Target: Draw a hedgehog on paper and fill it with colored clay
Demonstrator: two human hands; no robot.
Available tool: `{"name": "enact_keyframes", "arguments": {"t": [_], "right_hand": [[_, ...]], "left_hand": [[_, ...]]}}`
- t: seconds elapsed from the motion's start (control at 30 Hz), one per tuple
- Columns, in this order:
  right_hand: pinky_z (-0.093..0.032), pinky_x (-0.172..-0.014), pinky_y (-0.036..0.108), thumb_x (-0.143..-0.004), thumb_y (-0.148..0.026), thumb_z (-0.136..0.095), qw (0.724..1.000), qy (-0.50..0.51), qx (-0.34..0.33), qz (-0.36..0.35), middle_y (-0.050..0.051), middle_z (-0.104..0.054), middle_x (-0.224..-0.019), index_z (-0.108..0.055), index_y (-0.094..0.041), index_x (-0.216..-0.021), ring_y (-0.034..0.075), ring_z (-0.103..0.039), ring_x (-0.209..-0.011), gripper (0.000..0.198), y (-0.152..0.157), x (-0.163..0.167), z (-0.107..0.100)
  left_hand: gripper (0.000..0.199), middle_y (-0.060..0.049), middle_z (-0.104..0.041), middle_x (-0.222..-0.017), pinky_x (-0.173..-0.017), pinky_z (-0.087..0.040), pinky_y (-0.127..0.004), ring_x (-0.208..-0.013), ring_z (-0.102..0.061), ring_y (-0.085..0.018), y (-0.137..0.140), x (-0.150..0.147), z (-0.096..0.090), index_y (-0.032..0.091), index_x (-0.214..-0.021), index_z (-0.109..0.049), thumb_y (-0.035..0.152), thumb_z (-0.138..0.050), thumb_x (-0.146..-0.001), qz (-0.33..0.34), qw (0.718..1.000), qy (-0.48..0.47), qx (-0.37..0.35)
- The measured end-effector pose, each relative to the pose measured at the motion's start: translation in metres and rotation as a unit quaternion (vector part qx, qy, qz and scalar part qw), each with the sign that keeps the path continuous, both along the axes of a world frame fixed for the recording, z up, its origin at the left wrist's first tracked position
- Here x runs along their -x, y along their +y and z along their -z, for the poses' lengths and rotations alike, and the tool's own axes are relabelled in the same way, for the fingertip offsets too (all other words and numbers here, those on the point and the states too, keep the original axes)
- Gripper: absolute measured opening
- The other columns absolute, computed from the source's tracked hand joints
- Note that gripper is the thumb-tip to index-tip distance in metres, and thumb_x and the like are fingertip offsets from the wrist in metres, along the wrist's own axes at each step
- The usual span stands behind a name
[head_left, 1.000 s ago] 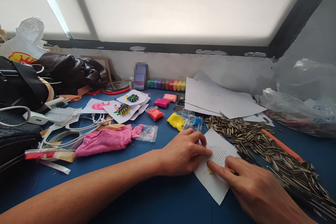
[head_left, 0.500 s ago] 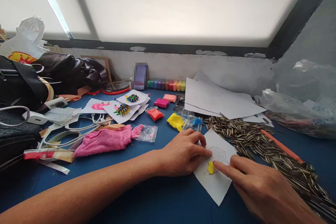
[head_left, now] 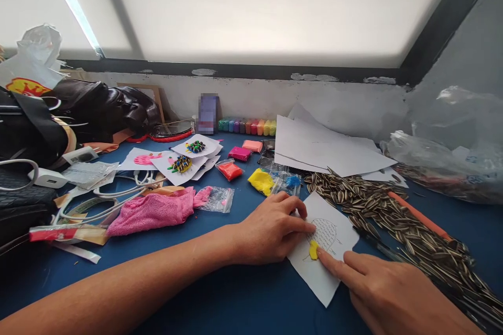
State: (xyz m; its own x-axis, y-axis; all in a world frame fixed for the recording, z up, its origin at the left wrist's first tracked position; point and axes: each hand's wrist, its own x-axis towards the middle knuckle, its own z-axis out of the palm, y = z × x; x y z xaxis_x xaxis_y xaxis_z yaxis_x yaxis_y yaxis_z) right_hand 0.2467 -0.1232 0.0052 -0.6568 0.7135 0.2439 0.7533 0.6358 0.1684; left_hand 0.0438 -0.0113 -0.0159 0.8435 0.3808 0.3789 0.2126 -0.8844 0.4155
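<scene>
- The left hand (head_left: 271,230) lies flat near the middle of the frame. Its fingers are spread, holding nothing, and press on the small white paper card with a pencil drawing (head_left: 326,248).
- The right hand (head_left: 387,293), lower right, pokes one finger onto the small yellow lump of clay (head_left: 313,249). The other fingers are curled, and no grip closes on anything.
- The clay sits on the card, at the bottom of the drawn shape.
- To do it well, push softly and keep the card flat.
- The heap of striped sunflower seeds (head_left: 393,214) lies just right of the card.
- The blue tabletop (head_left: 243,298) shows bare room at the bottom.
</scene>
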Motion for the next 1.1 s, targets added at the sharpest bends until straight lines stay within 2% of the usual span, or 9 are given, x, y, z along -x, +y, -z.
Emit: {"name": "enact_keyframes", "arguments": {"t": [0.27, 0.43, 0.6, 0.87, 1.1], "right_hand": [[-0.040, -0.034, 0.020, -0.077, -0.001, -0.036, 1.000, -0.013, -0.012, -0.001, 0.000, -0.061, -0.056, -0.064, -0.012, -0.110, 0.013, -0.060, -0.040, 0.045, -0.002, 0.001, -0.001], [-0.042, -0.041, 0.020, -0.077, -0.003, -0.040, 0.999, 0.017, 0.029, 0.011, 0.001, -0.067, -0.065, -0.063, -0.016, -0.114, 0.013, -0.063, -0.047, 0.045, -0.004, -0.006, 0.002], [-0.044, -0.043, 0.021, -0.080, -0.005, -0.040, 0.997, 0.060, 0.030, 0.038, 0.003, -0.072, -0.074, -0.059, -0.015, -0.125, 0.014, -0.064, -0.051, 0.050, -0.003, -0.009, 0.003], [-0.043, -0.040, 0.019, -0.082, -0.002, -0.035, 0.996, 0.074, 0.035, 0.028, -0.001, -0.068, -0.061, -0.058, -0.015, -0.126, 0.012, -0.064, -0.045, 0.051, 0.000, -0.003, 0.005], [-0.043, -0.042, 0.019, -0.087, -0.006, -0.036, 0.995, 0.074, 0.058, 0.041, -0.002, -0.069, -0.062, -0.057, -0.020, -0.128, 0.013, -0.065, -0.047, 0.048, 0.002, 0.001, 0.005]], "left_hand": [[0.027, -0.009, -0.060, -0.109, -0.092, -0.044, -0.035, -0.096, -0.053, -0.021, 0.000, 0.001, 0.000, 0.019, -0.110, -0.071, 0.017, -0.052, -0.092, 0.001, 1.000, 0.003, -0.003], [0.026, -0.009, -0.061, -0.109, -0.091, -0.044, -0.035, -0.096, -0.053, -0.020, 0.000, 0.000, 0.000, 0.019, -0.109, -0.071, 0.017, -0.051, -0.092, 0.002, 1.000, 0.003, -0.001], [0.028, -0.009, -0.061, -0.108, -0.090, -0.044, -0.036, -0.095, -0.053, -0.021, 0.001, 0.000, -0.001, 0.018, -0.109, -0.071, 0.015, -0.051, -0.091, 0.003, 1.000, 0.004, 0.001], [0.027, -0.010, -0.061, -0.108, -0.090, -0.045, -0.036, -0.095, -0.053, -0.021, 0.001, -0.001, -0.002, 0.019, -0.108, -0.072, 0.017, -0.050, -0.092, 0.001, 1.000, 0.012, -0.001], [0.024, -0.009, -0.061, -0.108, -0.091, -0.045, -0.037, -0.096, -0.053, -0.021, -0.001, -0.001, -0.005, 0.020, -0.106, -0.071, 0.018, -0.050, -0.093, -0.004, 1.000, 0.021, -0.002]]}}
